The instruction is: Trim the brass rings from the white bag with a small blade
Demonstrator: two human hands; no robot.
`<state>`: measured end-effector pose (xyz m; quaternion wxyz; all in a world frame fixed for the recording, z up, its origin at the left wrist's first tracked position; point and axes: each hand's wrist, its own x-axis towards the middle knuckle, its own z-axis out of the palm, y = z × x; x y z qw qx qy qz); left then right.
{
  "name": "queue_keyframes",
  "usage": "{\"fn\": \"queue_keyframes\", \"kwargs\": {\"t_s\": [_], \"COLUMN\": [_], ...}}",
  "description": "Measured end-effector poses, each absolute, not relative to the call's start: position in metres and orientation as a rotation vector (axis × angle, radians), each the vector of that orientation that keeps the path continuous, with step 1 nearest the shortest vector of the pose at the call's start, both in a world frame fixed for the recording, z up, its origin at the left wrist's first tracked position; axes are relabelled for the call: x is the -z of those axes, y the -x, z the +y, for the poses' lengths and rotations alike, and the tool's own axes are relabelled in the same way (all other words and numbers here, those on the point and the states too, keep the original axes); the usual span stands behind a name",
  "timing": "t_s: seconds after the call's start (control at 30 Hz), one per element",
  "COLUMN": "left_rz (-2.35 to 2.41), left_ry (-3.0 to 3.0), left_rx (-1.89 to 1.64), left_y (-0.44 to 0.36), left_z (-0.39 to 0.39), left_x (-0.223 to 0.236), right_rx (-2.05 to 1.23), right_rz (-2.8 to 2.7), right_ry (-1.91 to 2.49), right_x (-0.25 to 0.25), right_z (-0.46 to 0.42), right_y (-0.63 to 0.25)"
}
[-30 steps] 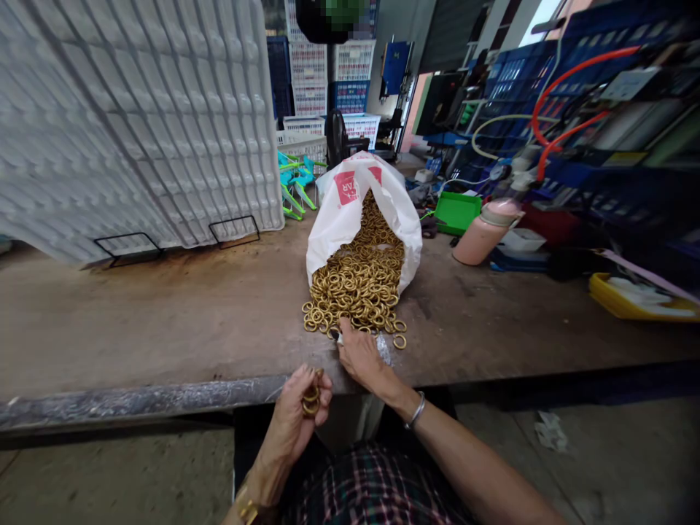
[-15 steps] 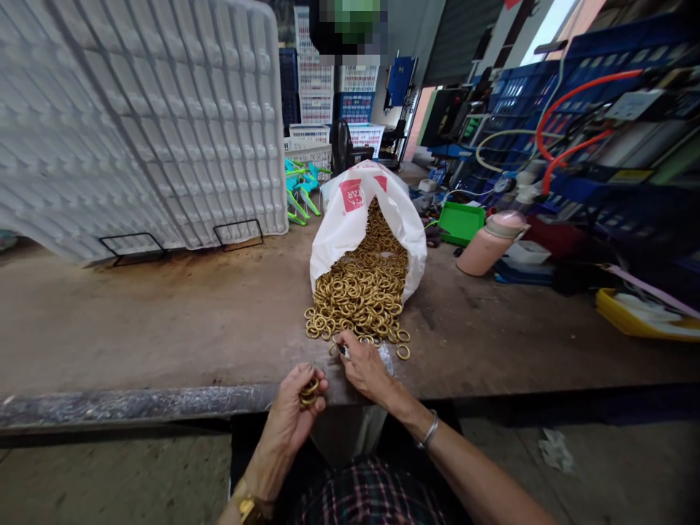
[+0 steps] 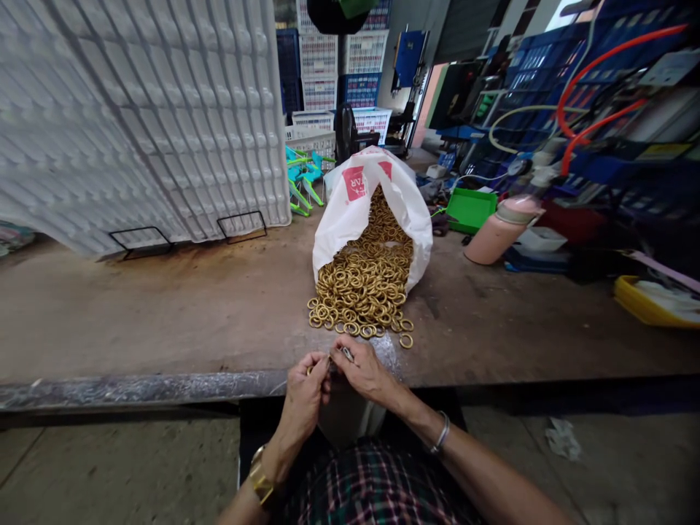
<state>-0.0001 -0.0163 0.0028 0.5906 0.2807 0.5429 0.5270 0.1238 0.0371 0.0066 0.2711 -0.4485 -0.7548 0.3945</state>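
A heap of brass-coloured rings (image 3: 366, 288) spills from the mouth of a white plastic bag (image 3: 340, 219) lying on the table. Just in front of the heap, over the table's near edge, my two hands meet at the fingertips. My left hand (image 3: 305, 390) is closed around some rings, mostly hidden by the fingers, with a sliver of one showing. My right hand (image 3: 365, 370) is closed too, with a small metal piece (image 3: 347, 354) between thumb and fingers; its kind I cannot make out. Whether the right fingertips also pinch a ring is hidden.
White ridged panels (image 3: 213, 124) stand at the left on black wire stands (image 3: 243, 224). On the right are a pink bottle (image 3: 500, 233), a green tray (image 3: 471, 210) and a yellow tray (image 3: 645, 302). Turquoise-and-green items (image 3: 302, 179) lie behind the bag.
My right hand has come back from the heap's front edge to my left hand, and their fingertips now meet. The left hand has closed further over its rings. The view has shifted slightly.
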Motion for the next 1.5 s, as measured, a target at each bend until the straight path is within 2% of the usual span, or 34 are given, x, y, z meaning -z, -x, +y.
{"fn": "queue_keyframes", "kwargs": {"t_s": [0.57,0.67,0.9,1.5], "left_rz": [1.116,1.126,1.242,1.389], "left_ry": [-0.650,-0.647,-0.775,-1.010], "left_rx": [-1.175,-1.194,-1.203,-1.209], "left_y": [-0.002,-0.001,0.004,0.007], "left_z": [-0.021,-0.021,-0.022,-0.024], "left_x": [-0.008,-0.009,-0.003,-0.003], "right_rx": [-1.228,-1.141,-0.770,-0.693], "right_rz": [-1.873,-1.910,-2.405,-2.608], "right_ry": [1.165,1.261,1.230,1.280], "right_x": [-0.004,-0.003,-0.005,-0.002], "right_z": [0.039,0.038,0.028,0.026], "right_y": [-0.119,-0.120,-0.124,-0.120]}}
